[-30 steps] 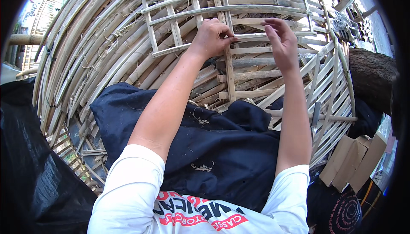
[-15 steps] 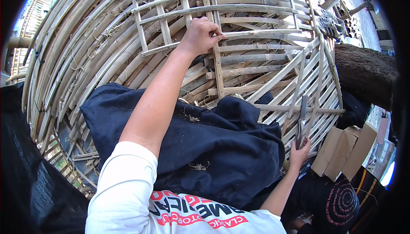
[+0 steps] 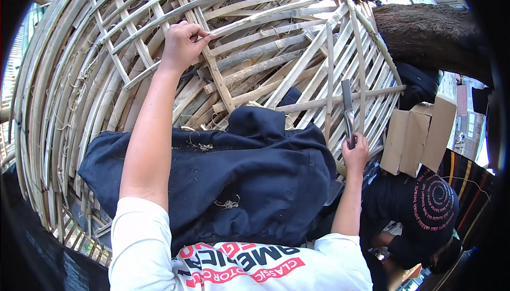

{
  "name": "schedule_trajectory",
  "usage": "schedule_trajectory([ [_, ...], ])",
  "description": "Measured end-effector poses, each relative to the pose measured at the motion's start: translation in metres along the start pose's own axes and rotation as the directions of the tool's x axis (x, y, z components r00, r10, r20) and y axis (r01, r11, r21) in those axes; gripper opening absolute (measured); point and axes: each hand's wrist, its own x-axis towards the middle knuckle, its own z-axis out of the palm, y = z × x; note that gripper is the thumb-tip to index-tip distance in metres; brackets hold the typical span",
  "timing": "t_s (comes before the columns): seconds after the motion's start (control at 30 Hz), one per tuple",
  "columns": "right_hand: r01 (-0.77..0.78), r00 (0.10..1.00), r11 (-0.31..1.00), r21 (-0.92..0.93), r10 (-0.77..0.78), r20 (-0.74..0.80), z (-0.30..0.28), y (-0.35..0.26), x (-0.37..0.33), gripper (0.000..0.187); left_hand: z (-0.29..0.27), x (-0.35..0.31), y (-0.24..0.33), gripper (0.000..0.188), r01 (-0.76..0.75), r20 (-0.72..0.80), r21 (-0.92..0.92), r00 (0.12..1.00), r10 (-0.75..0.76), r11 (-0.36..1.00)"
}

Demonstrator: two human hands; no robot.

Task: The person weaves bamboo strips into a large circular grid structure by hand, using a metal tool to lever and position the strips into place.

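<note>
My left hand [image 3: 184, 46] is closed in a pinch on a pale bamboo strip [image 3: 249, 24], where it crosses an upright slat [image 3: 217, 73]. The strip belongs to a lattice of split bamboo [image 3: 139, 29] lying over a heap of bamboo slats. Lower right, my right hand [image 3: 356, 154] grips the bottom end of a long, narrow metal tool [image 3: 348, 111], dark at its upper end and shiny midway. Its kind does not show clearly. The tool points up and away, in front of a second panel of crossed strips [image 3: 366, 62]. Dark cloth [image 3: 239, 176] covers my lap.
A thick brown log [image 3: 430, 38] lies at the far right. Below it sits an open cardboard box [image 3: 417, 137]. Close on my right another person in dark clothing [image 3: 425, 211] bends down. Curved bamboo slats [image 3: 53, 110] pile up on the left.
My view has swung to the right, so the scene sits further left. My left hand stays pinched at the lattice crossing, and my right hand still holds the metal tool, now more upright.
</note>
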Motion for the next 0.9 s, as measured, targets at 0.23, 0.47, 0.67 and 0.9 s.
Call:
schedule_trajectory([
  [0.23, -0.178, 0.972, 0.974, 0.137, 0.152, 0.180, -0.011, -0.023, 0.003, 0.028, -0.002, 0.001, -0.007, 0.023, -0.037, -0.011, 0.008, 0.999, 0.037, 0.999],
  [0.47, -0.314, 0.946, 0.612, 0.726, 0.140, 0.291, -0.081, -0.152, 0.025, 0.045, -0.004, -0.004, -0.011, 0.020, 0.023, 0.021, -0.016, 1.000, -0.023, 1.000],
  [0.67, -0.011, 0.978, 0.642, 0.767, -0.152, 0.142, -0.065, -0.300, 0.025, 0.054, 0.004, -0.003, -0.008, 0.018, 0.051, 0.008, -0.043, 0.999, -0.051, 0.998],
  [0.9, -0.057, 0.959, 0.626, 0.778, -0.182, 0.217, -0.011, -0.347, 0.008, 0.049, 0.003, -0.004, -0.011, 0.017, 0.044, 0.010, -0.055, 0.999, -0.044, 0.997],
])
